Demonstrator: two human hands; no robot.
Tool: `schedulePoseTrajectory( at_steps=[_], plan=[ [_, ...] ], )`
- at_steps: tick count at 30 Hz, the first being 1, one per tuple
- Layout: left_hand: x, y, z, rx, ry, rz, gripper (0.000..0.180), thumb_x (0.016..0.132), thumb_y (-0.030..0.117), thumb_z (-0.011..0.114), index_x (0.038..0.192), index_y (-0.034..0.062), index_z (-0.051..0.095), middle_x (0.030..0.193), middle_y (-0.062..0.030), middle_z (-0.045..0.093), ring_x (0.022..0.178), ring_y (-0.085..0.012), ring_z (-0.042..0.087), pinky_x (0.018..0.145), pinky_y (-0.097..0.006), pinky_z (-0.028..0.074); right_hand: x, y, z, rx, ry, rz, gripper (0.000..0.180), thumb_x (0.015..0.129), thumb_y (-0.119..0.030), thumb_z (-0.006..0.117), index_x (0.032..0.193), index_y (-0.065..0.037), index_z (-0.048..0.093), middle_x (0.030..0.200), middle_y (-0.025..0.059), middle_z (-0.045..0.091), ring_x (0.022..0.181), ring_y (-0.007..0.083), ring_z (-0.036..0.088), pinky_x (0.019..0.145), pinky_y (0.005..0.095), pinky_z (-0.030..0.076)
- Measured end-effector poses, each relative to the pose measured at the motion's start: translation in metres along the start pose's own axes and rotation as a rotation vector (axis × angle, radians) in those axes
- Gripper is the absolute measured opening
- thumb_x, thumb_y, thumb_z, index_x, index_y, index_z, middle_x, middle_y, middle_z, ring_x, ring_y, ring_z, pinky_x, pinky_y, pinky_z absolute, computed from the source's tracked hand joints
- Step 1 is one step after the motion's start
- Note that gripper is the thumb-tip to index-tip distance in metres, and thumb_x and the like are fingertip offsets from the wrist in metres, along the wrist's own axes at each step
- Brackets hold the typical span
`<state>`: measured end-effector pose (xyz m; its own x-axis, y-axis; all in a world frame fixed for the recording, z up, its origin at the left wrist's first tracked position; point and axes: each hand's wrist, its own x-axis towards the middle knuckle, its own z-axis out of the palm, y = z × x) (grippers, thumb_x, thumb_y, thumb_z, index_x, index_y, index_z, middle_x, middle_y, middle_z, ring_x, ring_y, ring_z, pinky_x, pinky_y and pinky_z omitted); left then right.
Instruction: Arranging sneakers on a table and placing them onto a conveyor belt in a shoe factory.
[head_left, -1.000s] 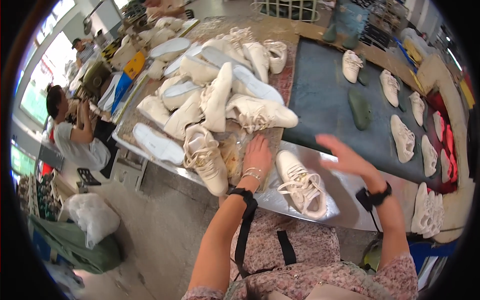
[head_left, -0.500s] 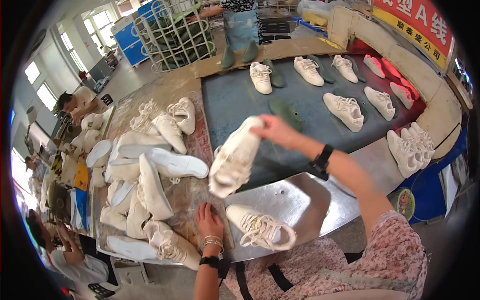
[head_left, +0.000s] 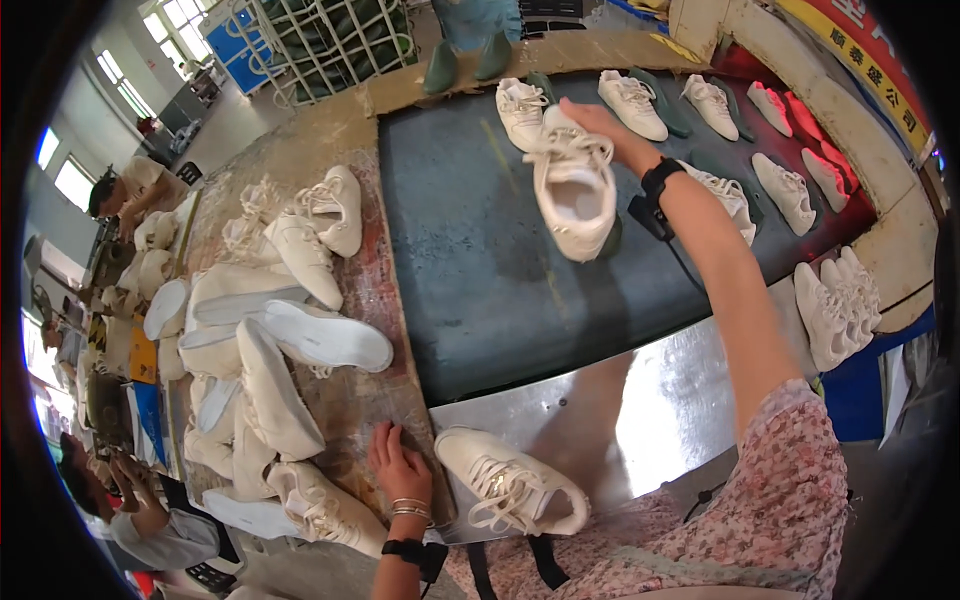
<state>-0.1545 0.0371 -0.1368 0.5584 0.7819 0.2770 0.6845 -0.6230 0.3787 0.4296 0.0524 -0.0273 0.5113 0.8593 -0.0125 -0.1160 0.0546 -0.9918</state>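
Observation:
My right hand point(head_left: 605, 130) grips a cream lace-up sneaker point(head_left: 575, 195) by its toe above the dark conveyor belt point(head_left: 450, 270). The sneaker's opening faces me, and a green shoe last point(head_left: 612, 238) shows partly behind it. Resting on the worn board, my left hand point(head_left: 400, 465) holds nothing, its fingers loosely apart. Just right of that hand, another cream sneaker point(head_left: 515, 482) lies on the metal ledge point(head_left: 590, 400) with its laces loose. A heap of cream sneakers point(head_left: 265, 370), some showing pale soles, lies to the left of the belt.
Sneakers paired with green lasts stand on the belt, such as one sneaker point(head_left: 633, 105); the far-right ones glow under red light. Several sneakers point(head_left: 835, 305) stand together at the right. Two lasts point(head_left: 440, 68) sit on the far edge. A wire cage point(head_left: 335, 45) and co-workers point(head_left: 140, 195) are beyond.
My right hand has carried the sneaker away from me and to the right, from beside the heap to over the belt. The left hand stays on the board. The view has shifted slightly.

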Motion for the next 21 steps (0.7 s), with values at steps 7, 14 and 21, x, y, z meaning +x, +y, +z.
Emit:
schedulePoseTrajectory(
  at_steps=[7,14,21],
  plan=[
    [0.010,0.014,0.005,0.071,-0.031,-0.005,0.039,0.077,0.000,0.049,0.116,0.0024,0.054,0.130,-0.0164,0.051,0.123,-0.0382,0.043,0.104,-0.049,0.031,0.041,0.078,-0.007,-0.950,-0.147,-0.052,0.038,0.094,-0.040,0.051,0.117,-0.013,0.064,0.114,0.0091,0.065,0.104,0.0236,0.059,0.092,0.0411,0.046],
    [0.000,0.013,0.002,0.091,-0.031,0.012,0.041,0.079,0.002,0.048,0.119,0.0021,0.053,0.130,-0.0165,0.051,0.122,-0.0386,0.044,0.104,-0.049,0.031,0.030,0.092,0.004,-1.448,0.079,0.064,0.042,0.085,-0.041,0.058,0.120,-0.018,0.063,0.130,0.0113,0.052,0.122,0.0347,0.044,0.100,0.0513,0.036],
    [-0.005,-0.003,-0.001,0.085,-0.022,-0.020,0.043,0.077,0.003,0.053,0.119,0.0049,0.054,0.130,-0.0140,0.051,0.122,-0.0358,0.045,0.103,-0.047,0.033,-0.114,0.078,0.084,-1.478,-0.435,-0.501,0.056,0.071,-0.054,0.070,0.117,-0.023,0.064,0.141,0.0083,0.042,0.134,0.0371,0.032,0.108,0.0575,0.024]
  ],
)
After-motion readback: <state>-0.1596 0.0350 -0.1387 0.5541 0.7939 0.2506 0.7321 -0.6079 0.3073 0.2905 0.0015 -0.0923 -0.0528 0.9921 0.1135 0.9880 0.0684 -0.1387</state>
